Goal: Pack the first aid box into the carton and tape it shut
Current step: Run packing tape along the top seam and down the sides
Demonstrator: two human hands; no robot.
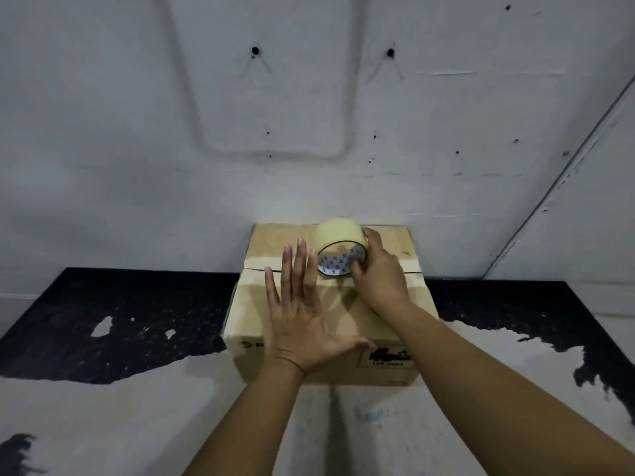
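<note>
While both hands work on top: the carton [330, 304] sits closed on the bench [103, 389], against the wall [309, 132].
Left hand [302, 321]: flat, fingers spread, pressing the carton's near flap, gripping nothing.
Right hand [378, 273]: wrapped around the tape roll [338, 247], just beyond the left fingertips.
Tape roll: standing on edge over the flap seam.
First aid box: hidden from view.
</note>
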